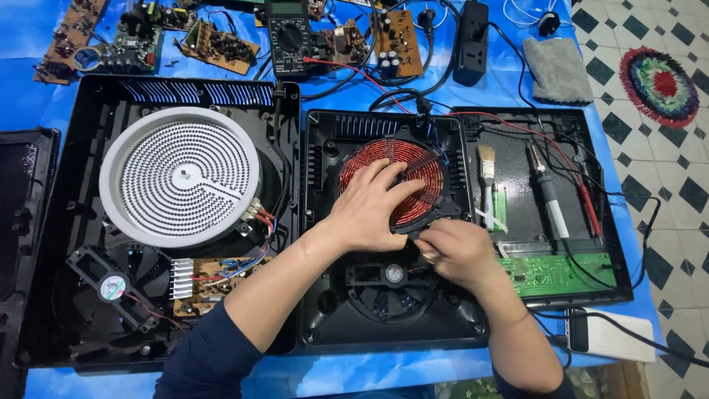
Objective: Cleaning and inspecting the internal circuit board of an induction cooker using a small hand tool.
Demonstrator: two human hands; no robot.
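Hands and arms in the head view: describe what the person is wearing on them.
Both forearms are bare. The left arm has a dark navy sleeve pushed up near the elbow. The left hand wears nothing visible. The right hand has a gold-coloured ring on one finger.

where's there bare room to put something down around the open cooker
Bare blue cloth along the near edge, between the forearms. A small dark patch of tray between the brush and the soldering iron. Crowded: circuit boards and meter along the far edge; both hands cover the copper coil.
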